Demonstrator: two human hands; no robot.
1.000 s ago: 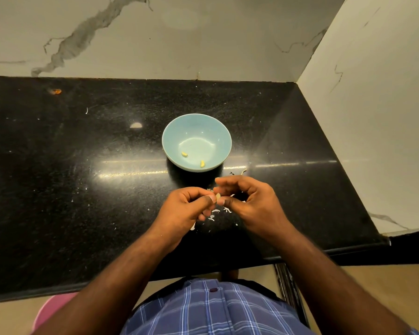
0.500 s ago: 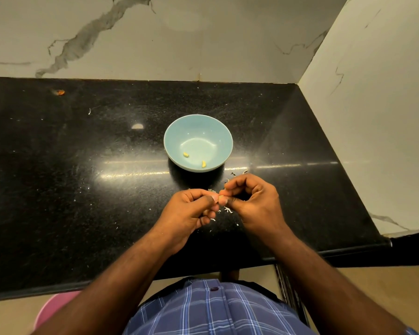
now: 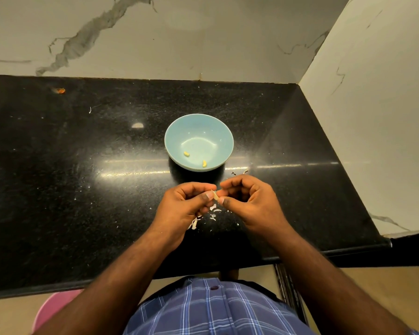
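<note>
Left hand (image 3: pixel 183 205) and right hand (image 3: pixel 253 201) pinch a pale piece (image 3: pixel 215 196) over peel scraps (image 3: pixel 214 211), bowl (image 3: pixel 179 131) just beyond.

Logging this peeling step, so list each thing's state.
Pale piece: pinched between both hands' fingertips.
Left hand: pinches the pale piece.
Right hand: pinches the pale piece.
Bowl: upright, two yellow bits inside.
Peel scraps: scattered on counter below hands.

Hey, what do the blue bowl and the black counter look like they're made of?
Bowl: probably glazed ceramic or melamine, smooth with a soft sheen. Counter: likely polished granite, black with fine speckles and mirror-like light streaks.
</note>
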